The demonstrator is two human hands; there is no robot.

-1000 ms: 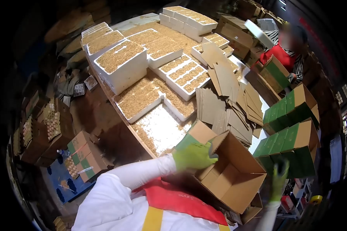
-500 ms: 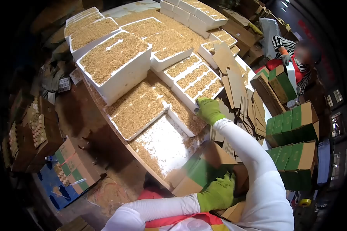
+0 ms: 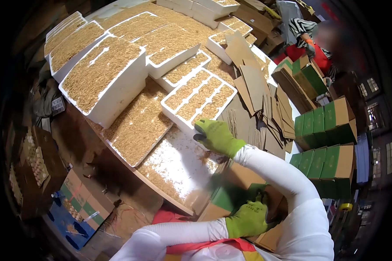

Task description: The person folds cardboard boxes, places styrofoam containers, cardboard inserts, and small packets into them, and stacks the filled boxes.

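In the head view my right hand (image 3: 217, 137), in a green glove, has its fingers closed on the near end of a white foam box (image 3: 172, 112). That box is filled with brown husk-like packing material, parted by white strips, and sits partly over the bare white part of the tabletop (image 3: 178, 150). My left hand (image 3: 250, 217), also gloved in green, is curled at the edge of a green-and-brown cardboard box (image 3: 228, 198) close to my body. Part of its grip is hidden. A shallow bed of the same husk (image 3: 139, 126) lies left of the foam box.
More husk-filled foam boxes (image 3: 102, 74) are stacked to the left and back. Flat cardboard pieces (image 3: 255, 87) lean to the right, beside green cartons (image 3: 320, 122). A person in a striped sleeve (image 3: 300, 28) is at upper right. Egg trays (image 3: 37, 161) stand at lower left.
My right hand has drawn the foam box toward me and left, over husk and the white surface. My left hand stays at the cardboard box. The view has shifted slightly.
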